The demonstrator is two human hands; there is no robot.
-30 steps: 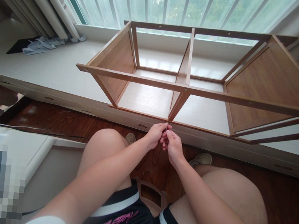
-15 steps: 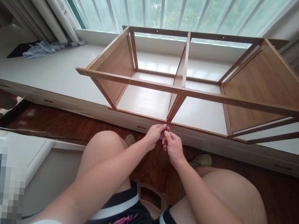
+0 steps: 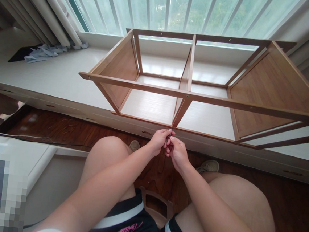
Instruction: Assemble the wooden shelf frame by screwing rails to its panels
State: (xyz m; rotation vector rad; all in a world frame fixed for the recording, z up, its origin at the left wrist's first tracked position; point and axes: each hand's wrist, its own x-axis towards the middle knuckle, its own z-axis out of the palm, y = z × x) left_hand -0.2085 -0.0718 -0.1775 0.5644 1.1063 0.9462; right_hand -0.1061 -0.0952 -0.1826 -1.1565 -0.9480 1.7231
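Note:
A bamboo shelf frame lies on its side across the white window ledge, with a middle divider and two end panels. My left hand and my right hand meet just below the frame's near bottom rail, where the divider joins it. Both pinch a thin metal tool that points up at the joint; it is too small to name. I sit on a stool with my knees on either side.
Crumpled grey paper and a dark sheet lie at the ledge's far left by the curtains. A white cabinet top and a cable are at my left. Dark wood floor and my shoes lie below.
My hands stay at the joint under the divider, with only small finger movements. The view has tipped slightly, so the frame sits a little lower in the picture.

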